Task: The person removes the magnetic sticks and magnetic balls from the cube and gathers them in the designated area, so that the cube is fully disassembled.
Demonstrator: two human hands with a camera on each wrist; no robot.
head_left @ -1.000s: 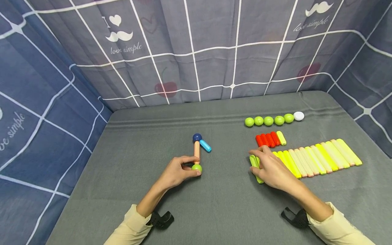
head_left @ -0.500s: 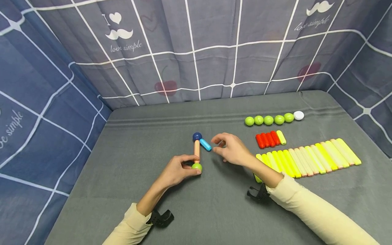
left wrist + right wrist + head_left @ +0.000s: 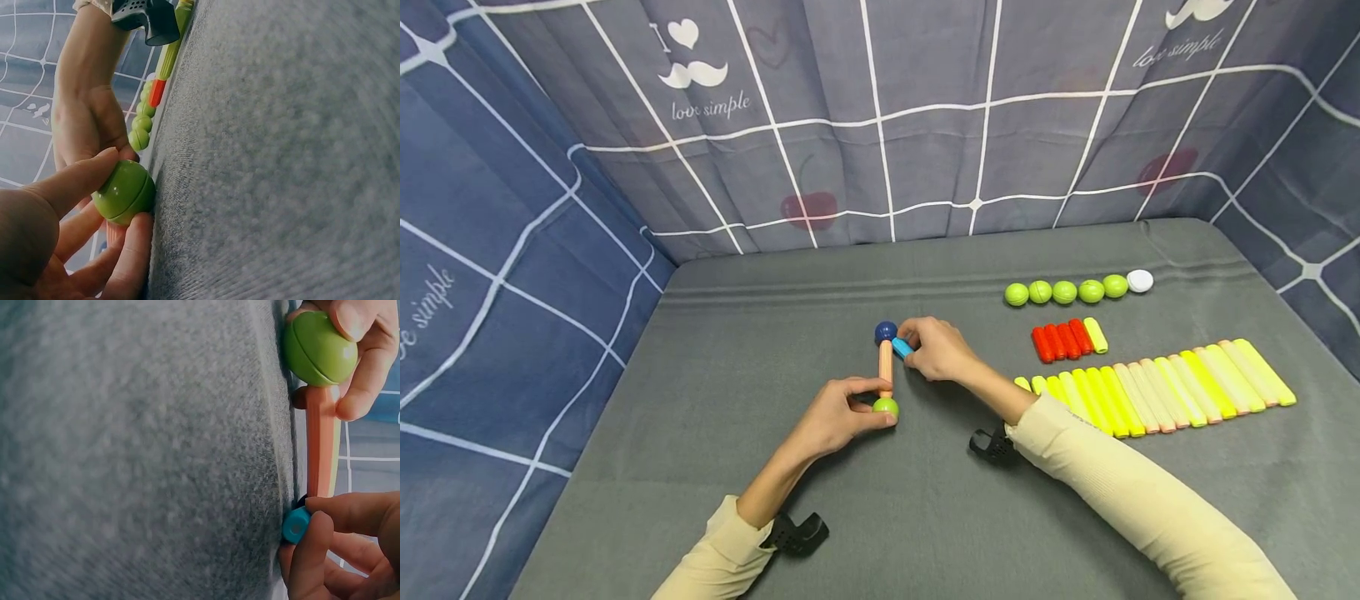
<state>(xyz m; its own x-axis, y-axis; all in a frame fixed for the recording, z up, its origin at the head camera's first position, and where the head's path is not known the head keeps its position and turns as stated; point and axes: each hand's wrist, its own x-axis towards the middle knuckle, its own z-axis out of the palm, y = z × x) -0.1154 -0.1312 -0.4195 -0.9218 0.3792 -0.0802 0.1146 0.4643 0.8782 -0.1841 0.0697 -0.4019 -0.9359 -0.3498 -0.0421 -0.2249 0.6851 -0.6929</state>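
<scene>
My left hand (image 3: 841,419) pinches a green ball (image 3: 127,192) at the near end of an orange rod (image 3: 886,365), fingers also against the rod. A dark blue ball (image 3: 886,332) sits at the rod's far end. With thumb and fingers, my right hand (image 3: 938,348) pinches a short light blue rod (image 3: 296,525) that slants off the dark blue ball. The orange rod and green ball (image 3: 320,349) show large in the right wrist view. Fingers hide part of the light blue rod in the head view.
To the right, a row of green balls (image 3: 1064,292) ends in a white ball (image 3: 1140,281). Nearer lie several short red rods (image 3: 1060,340) beside a short yellow one (image 3: 1095,335). A long row of yellow and pale rods (image 3: 1172,390) lies partly behind my right sleeve.
My right hand has moved left from the row of yellow rods to the light blue rod and now pinches it. The left hand keeps its hold on the green ball.
</scene>
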